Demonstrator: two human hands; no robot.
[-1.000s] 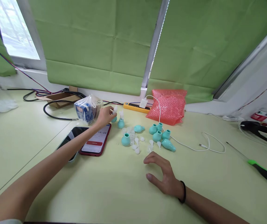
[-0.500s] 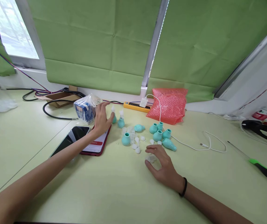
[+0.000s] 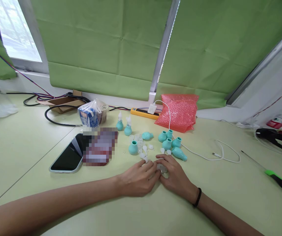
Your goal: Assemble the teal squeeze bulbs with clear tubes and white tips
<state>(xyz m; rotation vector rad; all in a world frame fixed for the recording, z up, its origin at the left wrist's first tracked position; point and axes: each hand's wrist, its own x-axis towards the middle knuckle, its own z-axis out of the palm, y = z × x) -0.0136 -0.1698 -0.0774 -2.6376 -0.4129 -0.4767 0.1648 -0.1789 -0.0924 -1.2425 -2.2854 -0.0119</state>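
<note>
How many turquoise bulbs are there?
9 bulbs: two white-topped at back, one open in front, one lying beyond it, four open at right, one lying before them. More may be hidden.

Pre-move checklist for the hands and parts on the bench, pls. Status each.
1. Right hand at clear part: ok, curled around it.
2. Left hand gripping that part: cannot tell, contact hidden.
3. White pieces well away from both hands: not ok, one sits right at the left hand.
4. Two teal bulbs with clear tops upright: ok.
5. All other teal bulbs upright: not ok, two lie on their sides.
6. Screwdriver apart from hands: ok, off to the right.
</note>
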